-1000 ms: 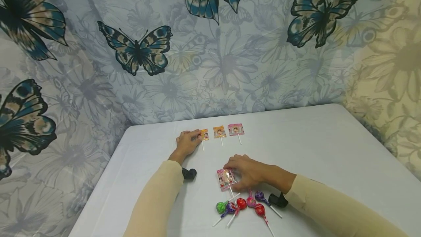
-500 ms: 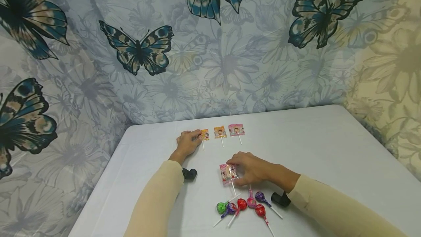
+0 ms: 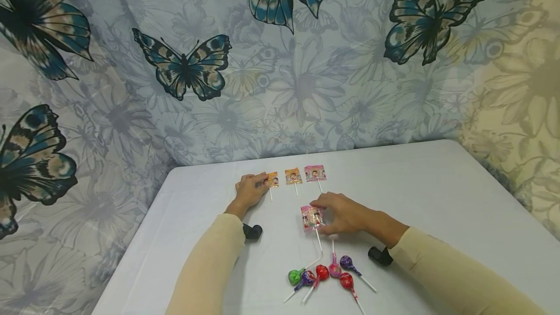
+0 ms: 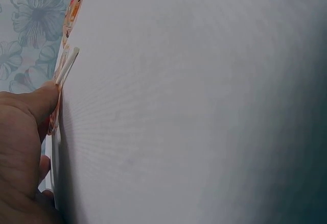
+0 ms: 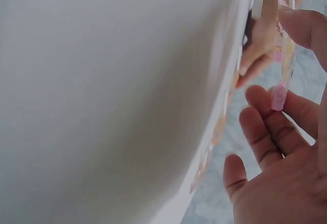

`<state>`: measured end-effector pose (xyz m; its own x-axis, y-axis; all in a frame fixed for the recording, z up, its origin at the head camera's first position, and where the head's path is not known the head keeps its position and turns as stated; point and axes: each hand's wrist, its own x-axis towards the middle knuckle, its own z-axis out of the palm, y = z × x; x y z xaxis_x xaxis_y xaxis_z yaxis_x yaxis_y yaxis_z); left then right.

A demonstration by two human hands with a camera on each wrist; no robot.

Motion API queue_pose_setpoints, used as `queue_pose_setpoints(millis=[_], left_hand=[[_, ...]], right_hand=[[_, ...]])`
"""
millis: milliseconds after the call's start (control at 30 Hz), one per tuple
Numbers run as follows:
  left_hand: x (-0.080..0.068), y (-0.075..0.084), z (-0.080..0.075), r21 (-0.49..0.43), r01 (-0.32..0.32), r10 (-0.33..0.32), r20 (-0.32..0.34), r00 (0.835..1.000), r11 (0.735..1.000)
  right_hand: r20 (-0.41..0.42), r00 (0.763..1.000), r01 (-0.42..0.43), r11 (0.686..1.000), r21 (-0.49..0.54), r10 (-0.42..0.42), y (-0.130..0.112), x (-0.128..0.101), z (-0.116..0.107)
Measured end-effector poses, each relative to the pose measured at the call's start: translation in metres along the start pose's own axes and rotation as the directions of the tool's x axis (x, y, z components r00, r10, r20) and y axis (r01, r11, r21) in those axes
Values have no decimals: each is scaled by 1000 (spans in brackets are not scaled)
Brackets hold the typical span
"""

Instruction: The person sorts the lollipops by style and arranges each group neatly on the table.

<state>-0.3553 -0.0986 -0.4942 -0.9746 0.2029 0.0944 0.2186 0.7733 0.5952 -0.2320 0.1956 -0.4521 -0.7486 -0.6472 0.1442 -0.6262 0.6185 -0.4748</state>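
Pink flat lollipop [image 3: 312,218] pinched in the right hand [image 3: 345,214], just above the white table [image 3: 437,198].

Left hand [image 3: 249,191] rests, fingers straight, on the row's orange lollipop [image 3: 272,179]. Best set the pink one down flat beside the far pink lollipop [image 3: 315,173], stick toward the person.

Your head camera looks forward and down over the whole table [image 3: 437,193]. Each wrist camera sits low, skimming the tabletop beside its hand. Left wrist and head views share the orange packet lollipop [image 3: 272,179] [image 4: 72,10]
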Motion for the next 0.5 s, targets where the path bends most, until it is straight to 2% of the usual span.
queue_pose_setpoints(millis=[500], left_hand=[[0, -1, -1, 11, -1, 1, 6, 1000, 1000]], right_hand=[[-61, 996, -68, 997, 28, 70, 33, -1, -24]])
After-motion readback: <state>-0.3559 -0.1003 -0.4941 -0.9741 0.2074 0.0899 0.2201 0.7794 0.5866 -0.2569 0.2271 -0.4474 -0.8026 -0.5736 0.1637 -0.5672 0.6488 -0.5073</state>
